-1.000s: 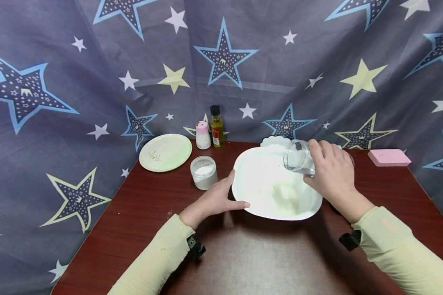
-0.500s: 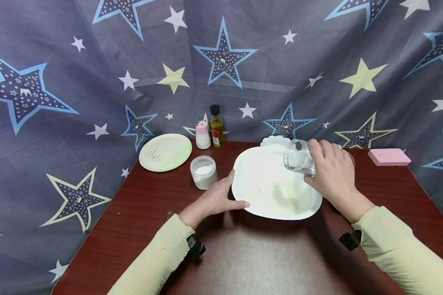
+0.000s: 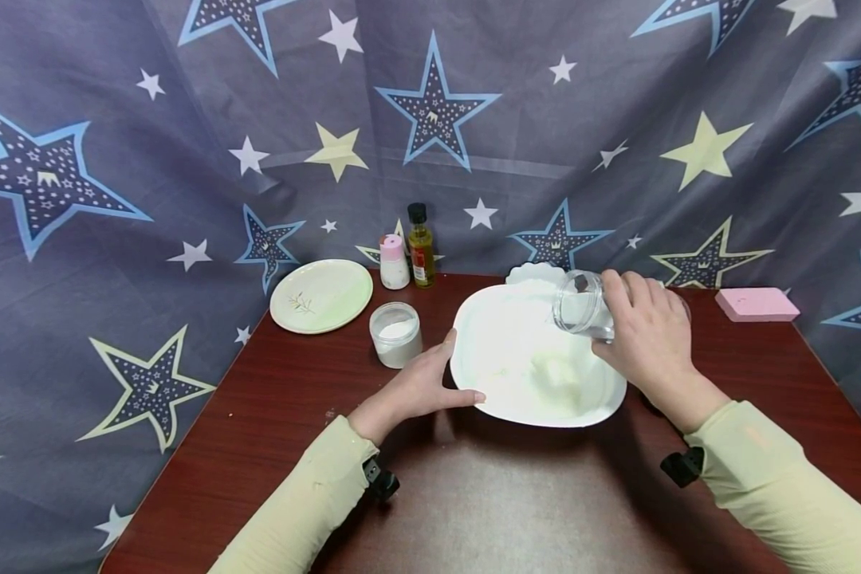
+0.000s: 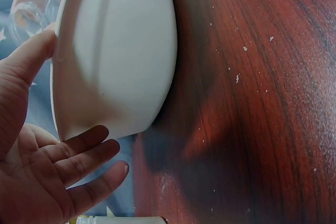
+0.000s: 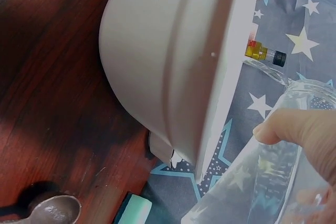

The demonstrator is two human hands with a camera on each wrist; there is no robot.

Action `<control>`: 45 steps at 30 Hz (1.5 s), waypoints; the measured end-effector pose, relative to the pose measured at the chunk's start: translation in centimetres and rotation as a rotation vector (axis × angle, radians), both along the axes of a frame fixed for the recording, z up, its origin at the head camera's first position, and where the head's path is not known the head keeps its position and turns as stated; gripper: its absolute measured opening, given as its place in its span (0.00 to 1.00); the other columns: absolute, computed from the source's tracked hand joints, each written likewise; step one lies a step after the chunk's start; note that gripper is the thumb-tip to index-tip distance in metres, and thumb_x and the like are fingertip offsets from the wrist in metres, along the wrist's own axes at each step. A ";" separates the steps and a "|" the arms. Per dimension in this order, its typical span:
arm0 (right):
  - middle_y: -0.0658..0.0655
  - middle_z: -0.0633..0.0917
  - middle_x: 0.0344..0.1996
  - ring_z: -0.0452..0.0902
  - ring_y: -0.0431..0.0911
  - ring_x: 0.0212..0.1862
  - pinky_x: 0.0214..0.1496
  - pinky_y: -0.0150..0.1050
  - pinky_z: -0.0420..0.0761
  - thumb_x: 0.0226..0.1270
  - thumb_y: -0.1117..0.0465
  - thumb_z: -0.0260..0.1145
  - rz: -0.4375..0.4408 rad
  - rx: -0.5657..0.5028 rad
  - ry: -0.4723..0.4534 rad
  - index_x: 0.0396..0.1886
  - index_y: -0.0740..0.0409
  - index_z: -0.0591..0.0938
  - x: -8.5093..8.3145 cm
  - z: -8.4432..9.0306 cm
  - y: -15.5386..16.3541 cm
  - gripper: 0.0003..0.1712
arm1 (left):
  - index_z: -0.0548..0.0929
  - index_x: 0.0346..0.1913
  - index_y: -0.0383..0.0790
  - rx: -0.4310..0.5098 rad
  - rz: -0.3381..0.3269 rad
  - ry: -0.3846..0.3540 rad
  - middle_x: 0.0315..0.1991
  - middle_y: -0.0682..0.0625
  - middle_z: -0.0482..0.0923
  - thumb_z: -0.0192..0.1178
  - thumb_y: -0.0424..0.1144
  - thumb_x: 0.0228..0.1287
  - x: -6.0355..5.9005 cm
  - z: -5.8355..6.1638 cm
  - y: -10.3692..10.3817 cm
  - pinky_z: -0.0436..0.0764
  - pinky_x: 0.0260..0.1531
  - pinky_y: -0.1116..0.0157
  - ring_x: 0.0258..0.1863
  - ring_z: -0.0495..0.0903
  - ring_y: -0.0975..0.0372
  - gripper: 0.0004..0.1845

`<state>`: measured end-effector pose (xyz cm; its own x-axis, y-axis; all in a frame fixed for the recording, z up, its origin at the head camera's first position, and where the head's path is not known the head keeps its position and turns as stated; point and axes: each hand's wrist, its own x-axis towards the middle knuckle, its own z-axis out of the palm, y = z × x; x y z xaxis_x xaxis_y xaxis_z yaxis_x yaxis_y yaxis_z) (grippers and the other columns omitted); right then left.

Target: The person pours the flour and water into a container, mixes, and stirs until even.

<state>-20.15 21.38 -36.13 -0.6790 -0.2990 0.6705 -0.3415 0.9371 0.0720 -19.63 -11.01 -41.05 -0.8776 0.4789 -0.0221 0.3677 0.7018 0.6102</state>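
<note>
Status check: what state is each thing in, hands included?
Jar: tipped, pouring clear liquid
Bowl: uncovered, pale contents inside
Tub: open, white powder inside
Oil bottle: upright, capped
Pink-topped bottle: upright
Left hand: holding bowl
Right hand: gripping jar
Spoon: lying on table

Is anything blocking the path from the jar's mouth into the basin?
Nothing visible does. The right hand holds the jar tilted over the basin, a clear stream running from its mouth; the left hand grips the basin's opposite side.

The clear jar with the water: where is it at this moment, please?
In the head view, the clear water jar is right of centre, gripped by the right hand and tilted over the right part of the white basin.
</note>
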 end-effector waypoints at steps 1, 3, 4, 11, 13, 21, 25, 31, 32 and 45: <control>0.66 0.73 0.43 0.71 0.65 0.43 0.35 0.58 0.71 0.29 0.58 0.80 -0.001 -0.001 -0.004 0.55 0.62 0.68 0.0 0.0 0.0 0.48 | 0.44 0.78 0.38 0.003 -0.003 0.004 0.73 0.40 0.57 0.70 0.62 0.51 0.0 0.0 0.0 0.66 0.64 0.56 0.69 0.63 0.55 0.62; 0.66 0.73 0.42 0.71 0.65 0.43 0.35 0.58 0.71 0.29 0.57 0.81 -0.002 -0.007 -0.016 0.55 0.62 0.68 0.0 0.0 0.0 0.48 | 0.44 0.78 0.38 0.004 -0.003 0.005 0.73 0.40 0.57 0.70 0.62 0.51 0.0 -0.1 0.0 0.66 0.64 0.56 0.69 0.63 0.55 0.62; 0.66 0.73 0.42 0.71 0.64 0.42 0.36 0.58 0.71 0.30 0.57 0.81 -0.003 -0.011 -0.023 0.54 0.62 0.68 0.0 0.1 0.0 0.48 | 0.44 0.78 0.38 0.003 -0.001 0.001 0.73 0.40 0.57 0.70 0.62 0.51 0.0 -0.1 0.0 0.66 0.64 0.56 0.69 0.62 0.55 0.62; 0.67 0.75 0.41 0.73 0.65 0.39 0.36 0.58 0.72 0.30 0.57 0.80 0.004 -0.062 -0.055 0.55 0.64 0.68 0.1 0.3 0.3 0.47 | 0.43 0.78 0.39 0.007 -0.002 -0.005 0.73 0.42 0.57 0.70 0.62 0.51 -0.1 0.0 0.0 0.66 0.64 0.58 0.69 0.63 0.57 0.62; 0.68 0.76 0.42 0.74 0.66 0.39 0.37 0.58 0.72 0.30 0.57 0.80 0.002 -0.087 -0.063 0.56 0.65 0.69 0.1 0.5 0.4 0.49 | 0.43 0.78 0.40 0.014 -0.010 0.002 0.73 0.42 0.59 0.70 0.62 0.51 -0.1 -0.1 0.0 0.66 0.64 0.58 0.68 0.64 0.57 0.62; 0.67 0.75 0.50 0.73 0.64 0.48 0.37 0.63 0.70 0.37 0.53 0.80 -0.077 -0.371 -0.300 0.61 0.60 0.68 0.0 1.8 1.5 0.49 | 0.44 0.78 0.40 0.023 -0.016 0.016 0.74 0.44 0.58 0.70 0.62 0.52 -0.2 -0.2 -0.1 0.66 0.64 0.58 0.68 0.64 0.58 0.61; 0.68 0.74 0.53 0.71 0.65 0.53 0.44 0.65 0.68 0.40 0.53 0.81 -0.112 -0.499 -0.346 0.64 0.62 0.67 -0.6 1.9 3.0 0.51 | 0.44 0.78 0.40 0.021 -0.015 0.018 0.74 0.44 0.58 0.70 0.61 0.51 -0.1 -0.1 0.0 0.66 0.64 0.59 0.68 0.64 0.58 0.61; 0.72 0.73 0.56 0.68 0.68 0.56 0.52 0.65 0.65 0.43 0.53 0.80 -0.191 -0.655 -0.353 0.69 0.64 0.63 -1.6 0.7 5.6 0.55 | 0.44 0.78 0.41 0.021 -0.015 0.009 0.73 0.44 0.58 0.70 0.61 0.51 -0.1 -0.1 0.0 0.66 0.64 0.58 0.68 0.64 0.57 0.62; 0.72 0.73 0.57 0.68 0.69 0.56 0.53 0.64 0.65 0.43 0.52 0.80 -0.200 -0.685 -0.363 0.70 0.64 0.62 -1.8 0.5 6.0 0.56 | 0.44 0.78 0.41 0.018 -0.014 0.006 0.74 0.44 0.58 0.70 0.62 0.51 -0.1 -0.1 0.0 0.66 0.64 0.58 0.68 0.64 0.58 0.62; 0.68 0.62 0.69 0.58 0.62 0.68 0.69 0.56 0.58 0.52 0.50 0.77 -0.250 -0.987 -0.526 0.75 0.60 0.50 -2.9 -3.8 9.7 0.60 | 0.44 0.78 0.38 0.006 -0.009 -0.001 0.74 0.43 0.55 0.70 0.62 0.52 0.0 -0.1 0.1 0.65 0.65 0.58 0.70 0.62 0.57 0.61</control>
